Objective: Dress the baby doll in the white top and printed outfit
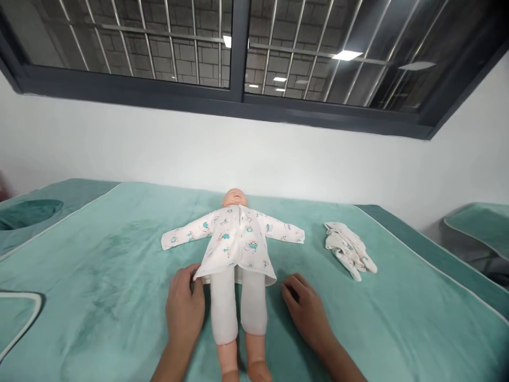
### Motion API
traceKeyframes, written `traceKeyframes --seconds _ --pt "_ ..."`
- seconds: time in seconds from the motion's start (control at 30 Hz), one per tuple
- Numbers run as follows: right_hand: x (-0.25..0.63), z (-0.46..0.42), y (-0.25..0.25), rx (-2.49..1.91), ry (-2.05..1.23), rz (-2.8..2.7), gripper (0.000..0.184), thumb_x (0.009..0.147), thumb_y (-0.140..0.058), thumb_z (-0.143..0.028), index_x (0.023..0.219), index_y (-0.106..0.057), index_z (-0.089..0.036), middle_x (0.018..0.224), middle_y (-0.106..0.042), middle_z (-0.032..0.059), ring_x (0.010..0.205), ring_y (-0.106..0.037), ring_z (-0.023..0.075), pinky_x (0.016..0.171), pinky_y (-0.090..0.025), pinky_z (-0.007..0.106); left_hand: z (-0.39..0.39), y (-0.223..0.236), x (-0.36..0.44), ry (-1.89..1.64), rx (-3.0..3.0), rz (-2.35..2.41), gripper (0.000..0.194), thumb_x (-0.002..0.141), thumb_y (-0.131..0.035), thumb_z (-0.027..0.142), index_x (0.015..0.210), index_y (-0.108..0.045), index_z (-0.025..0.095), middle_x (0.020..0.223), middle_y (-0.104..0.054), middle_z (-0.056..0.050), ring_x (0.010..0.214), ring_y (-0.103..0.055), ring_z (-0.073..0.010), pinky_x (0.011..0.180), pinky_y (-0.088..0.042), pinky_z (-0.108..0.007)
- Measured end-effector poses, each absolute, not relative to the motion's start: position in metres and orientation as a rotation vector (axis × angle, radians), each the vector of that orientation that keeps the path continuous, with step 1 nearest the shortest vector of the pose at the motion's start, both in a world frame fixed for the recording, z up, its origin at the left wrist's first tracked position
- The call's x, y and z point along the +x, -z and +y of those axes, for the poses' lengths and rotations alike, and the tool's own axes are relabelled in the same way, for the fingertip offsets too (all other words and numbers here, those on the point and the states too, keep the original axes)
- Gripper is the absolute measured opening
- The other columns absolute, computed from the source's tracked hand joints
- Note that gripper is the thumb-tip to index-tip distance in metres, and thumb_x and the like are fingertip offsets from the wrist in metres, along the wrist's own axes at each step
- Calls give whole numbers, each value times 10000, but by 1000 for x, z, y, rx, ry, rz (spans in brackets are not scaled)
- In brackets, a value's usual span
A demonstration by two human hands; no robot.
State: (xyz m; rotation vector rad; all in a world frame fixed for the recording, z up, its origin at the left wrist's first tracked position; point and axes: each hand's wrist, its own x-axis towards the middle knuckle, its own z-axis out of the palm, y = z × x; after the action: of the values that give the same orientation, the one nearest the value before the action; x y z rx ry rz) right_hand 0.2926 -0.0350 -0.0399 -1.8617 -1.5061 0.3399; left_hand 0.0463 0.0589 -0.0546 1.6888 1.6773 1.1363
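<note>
A baby doll (pixel 234 197) lies on its back with its head toward the wall. It wears a white baby shirt (pixel 238 239) with small teal and orange prints, sleeves spread to both sides. White fabric covers its upper legs, and the lower legs are bare. At the shirt's lower left corner, my left hand (pixel 185 305) is closed, thumb and fingers pinching the hem. Just off the opposite corner, my right hand (pixel 306 305) rests on the green cover with its fingers curled in; no cloth shows in it.
A crumpled white printed baby garment (pixel 350 249) lies to the right of the doll. The plush green cover (pixel 107 276) with pale piping spreads over the surface. Behind it rises a white wall (pixel 238 148), with a dark-framed barred window (pixel 238 95) above.
</note>
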Motion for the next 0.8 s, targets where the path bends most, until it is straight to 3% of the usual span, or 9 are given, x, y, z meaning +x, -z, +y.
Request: traceKeyframes --seconds 0.1,0.2,0.33,0.4,0.5,0.6,0.73,0.8 --pt "302 -38 42 -1828 -328 -1518 253 949 -404 -326 760 -542 -229 853 -601 55 768 -582 203 723 -469 330 60 56 45 -1242 1685 1656 256 898 -406 317 1031 -589 197 1028 -610 -78 1012 -552 -261 890 -439 -419" --pt "330 -34 50 -1805 -120 -1560 187 935 -435 -323 905 -590 -221 1049 -626 99 972 -596 233 872 -480 372 61 59 43 -1296 1758 1578 247 870 -427 260 1045 -594 208 1074 -596 -72 1049 -539 -250 879 -444 -394" --pt "405 -32 54 -2018 470 -1518 346 871 -513 -357 1146 -586 -161 1318 -540 199 1256 -454 348 1052 -352 520 61 65 41 -1290 1861 1486 263 827 -425 184 1005 -616 219 1074 -614 -56 1062 -542 -240 923 -433 -394" --pt "448 -35 50 -2198 637 -1361 455 867 -506 -369 1269 -539 -158 1447 -440 206 1343 -359 390 1078 -286 569 61 67 40 -1297 1881 1459 252 802 -415 149 936 -617 216 1044 -628 -51 1048 -551 -237 943 -427 -398" --pt "496 -42 43 -2396 405 -1016 523 842 -504 -451 1245 -566 -122 1300 -561 253 1175 -527 406 930 -426 525 60 68 39 -1349 1853 1454 241 781 -403 120 878 -604 212 1003 -640 -48 1009 -568 -230 934 -438 -392" --pt "503 -47 39 -2294 61 -758 532 802 -522 -546 1111 -643 -130 1068 -686 204 984 -630 360 796 -483 440 57 65 40 -1414 1860 1463 237 801 -400 123 885 -605 209 964 -642 -50 967 -578 -225 902 -458 -386" --pt "440 -44 30 -1851 -312 -717 478 718 -634 -538 982 -700 -145 977 -728 118 874 -657 294 740 -501 371 48 60 53 -1465 1977 1341 229 851 -403 129 931 -600 212 1005 -633 -53 986 -585 -212 904 -472 -382" --pt "393 -40 19 -1628 -609 -735 475 734 -643 -523 1013 -687 -141 944 -732 107 811 -665 279 695 -512 365 43 56 63 -1485 2045 1277 217 880 -418 151 976 -603 214 1071 -620 -64 1036 -576 -218 935 -466 -405"
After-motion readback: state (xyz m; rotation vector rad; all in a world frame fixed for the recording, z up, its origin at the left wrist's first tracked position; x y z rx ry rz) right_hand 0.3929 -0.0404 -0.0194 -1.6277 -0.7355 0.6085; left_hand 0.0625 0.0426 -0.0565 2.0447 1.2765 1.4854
